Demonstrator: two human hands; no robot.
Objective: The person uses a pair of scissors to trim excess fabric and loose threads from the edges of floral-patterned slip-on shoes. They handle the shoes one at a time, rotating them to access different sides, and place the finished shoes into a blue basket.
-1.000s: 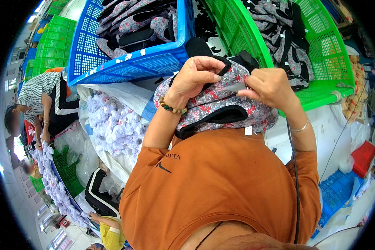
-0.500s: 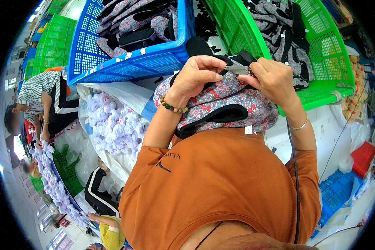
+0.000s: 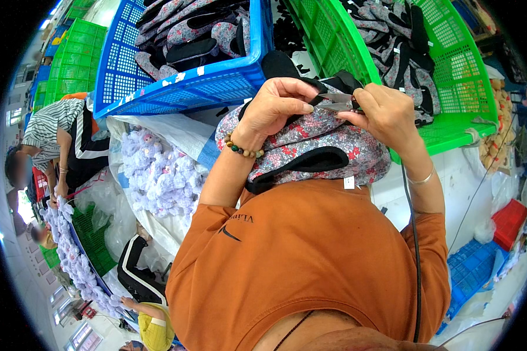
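Observation:
My right hand (image 3: 386, 114) is closed around small metal thread snips (image 3: 336, 106), their blades pointing left toward my other hand. With thumb and fingers pinched together, my left hand (image 3: 278, 108) grips the black edge of a floral slipper right by the blade tips. Any thread there is too fine to make out. Against my front lies a pile of grey slippers (image 3: 363, 153) with red flowers, black linings and a small white tag. My left hand and forearm cover part of the pile.
Ahead stand a blue crate (image 3: 216, 90) and a green crate (image 3: 459, 76), both holding more floral slippers. Left of me, a white sack (image 3: 214, 126) holds fluffy lavender items (image 3: 158, 169). Two people work farther left. A black cable (image 3: 413, 234) hangs along my right side.
The snips' blades have spread apart, and my right fingers have shifted slightly on them. My left hand keeps its pinch in nearly the same place.

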